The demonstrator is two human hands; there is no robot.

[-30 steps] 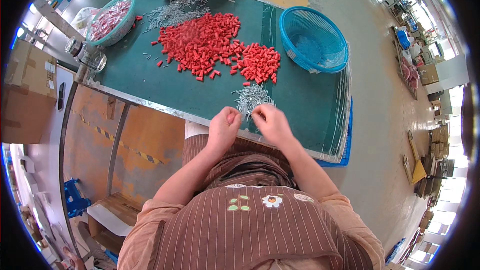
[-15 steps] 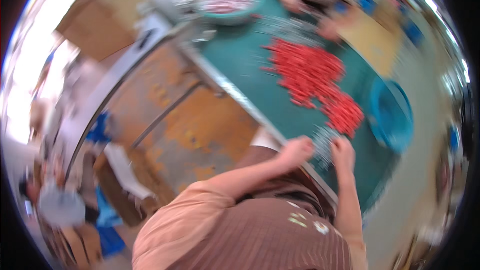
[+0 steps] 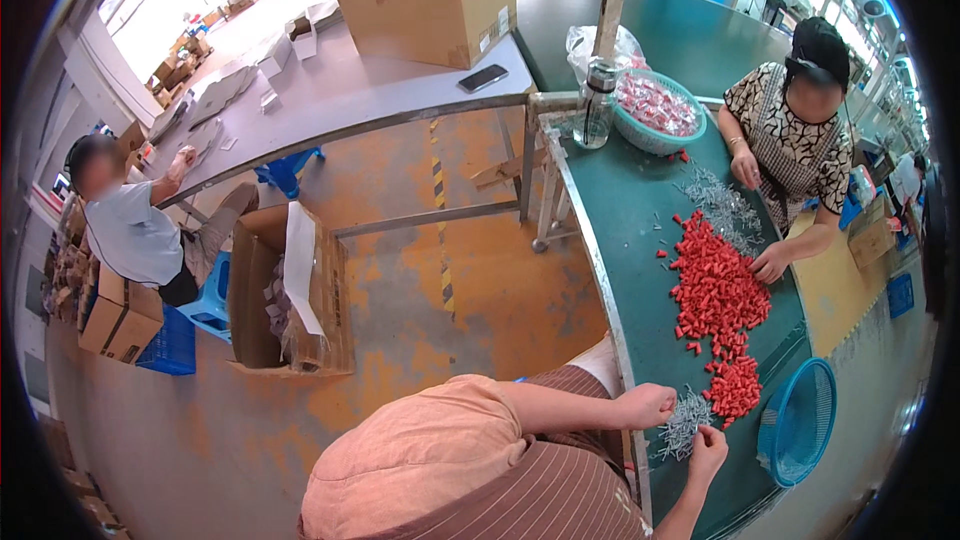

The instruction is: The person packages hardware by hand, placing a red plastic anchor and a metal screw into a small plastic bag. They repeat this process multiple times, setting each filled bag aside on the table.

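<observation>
My left hand [image 3: 645, 406] is closed at the near edge of the green worktable [image 3: 610, 230], its fingertips beside a small pile of grey metal screws or pins [image 3: 686, 424]. Anything inside it is too small to make out. On the other side of that pile my right hand [image 3: 708, 452] has its fingers pinched together, and what they hold, if anything, cannot be told. Just beyond lies a heap of small red plastic plugs [image 3: 735, 388], which joins a larger red heap farther up the table.
Across the table a co-worker [image 3: 800, 130] reaches toward the red heap and another grey pile [image 3: 725, 202]. A blue basket [image 3: 797, 422] stands at right, a filled turquoise basket [image 3: 660, 144] and bottle [image 3: 595, 105] at the far end. Another person [image 3: 135, 230] sits at left near an open carton [image 3: 318, 315].
The view has swung and sharpened, showing more of the room on the left. My hands stay on either side of the grey pile. The co-worker's head has come into view.
</observation>
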